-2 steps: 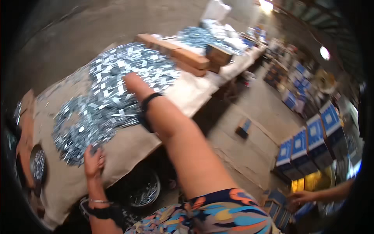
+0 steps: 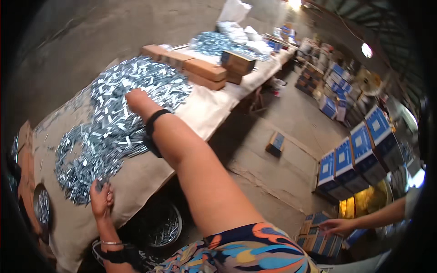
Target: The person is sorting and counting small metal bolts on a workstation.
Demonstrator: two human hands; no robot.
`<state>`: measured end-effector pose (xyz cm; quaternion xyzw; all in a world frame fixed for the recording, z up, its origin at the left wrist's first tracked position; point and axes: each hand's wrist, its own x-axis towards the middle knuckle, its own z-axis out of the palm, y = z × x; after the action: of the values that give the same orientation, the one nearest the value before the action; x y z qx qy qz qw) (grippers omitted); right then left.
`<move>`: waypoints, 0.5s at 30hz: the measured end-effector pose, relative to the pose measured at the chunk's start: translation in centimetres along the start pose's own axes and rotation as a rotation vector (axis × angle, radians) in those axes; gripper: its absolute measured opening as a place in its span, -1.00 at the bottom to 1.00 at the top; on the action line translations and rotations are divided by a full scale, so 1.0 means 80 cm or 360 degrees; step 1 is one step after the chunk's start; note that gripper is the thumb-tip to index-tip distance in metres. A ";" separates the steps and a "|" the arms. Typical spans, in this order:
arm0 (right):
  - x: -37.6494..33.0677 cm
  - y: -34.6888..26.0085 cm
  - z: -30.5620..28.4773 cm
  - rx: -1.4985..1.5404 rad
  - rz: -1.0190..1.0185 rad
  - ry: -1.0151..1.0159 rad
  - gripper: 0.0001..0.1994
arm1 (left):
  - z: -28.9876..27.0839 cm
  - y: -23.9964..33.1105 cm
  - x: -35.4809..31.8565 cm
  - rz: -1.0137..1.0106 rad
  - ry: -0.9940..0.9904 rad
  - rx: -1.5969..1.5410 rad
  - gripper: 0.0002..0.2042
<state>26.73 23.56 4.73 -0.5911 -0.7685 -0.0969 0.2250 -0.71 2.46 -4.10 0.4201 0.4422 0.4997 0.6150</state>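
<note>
Our left hand (image 2: 102, 199) pinches a few strips (image 2: 101, 183) near the table's (image 2: 142, 175) near edge, where a bare margin skirts the pile (image 2: 107, 113). We cannot tell our right hand's (image 2: 137, 102) grip over it; blocks (image 2: 205, 69) limit room rightward.

wall (image 2: 114, 32): grey-brown | floor (image 2: 302, 123): brown | round lamp (image 2: 367, 50): lit | roof (image 2: 387, 29): dark

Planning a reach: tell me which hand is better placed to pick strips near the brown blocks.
Probably the right hand: it is over the metal strips, closer to the brown blocks. The left hand, at the near edge, seems to hold grey pieces.
</note>
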 end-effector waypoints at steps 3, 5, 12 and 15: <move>0.010 0.036 -0.060 -0.0214 0.0044 -0.0111 -0.80 | 0.018 -0.007 0.007 0.0031 -0.0066 -0.0023 -0.86; 0.016 0.059 -0.098 -0.0309 0.0044 -0.0231 -0.78 | 0.017 -0.012 0.012 0.0057 -0.0088 0.0000 -0.89; 0.031 0.109 -0.182 -0.0390 0.0318 0.0033 -0.74 | 0.019 -0.009 0.007 0.0112 -0.0078 -0.0014 -0.92; 0.030 0.111 -0.196 -0.0390 0.0422 -0.0112 -0.70 | 0.012 -0.011 0.007 0.0123 -0.0071 -0.0007 -0.93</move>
<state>38.32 21.65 18.64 -0.7132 -0.6737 -0.1385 0.1350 0.52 2.85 -4.75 0.4466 0.4107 0.5146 0.6058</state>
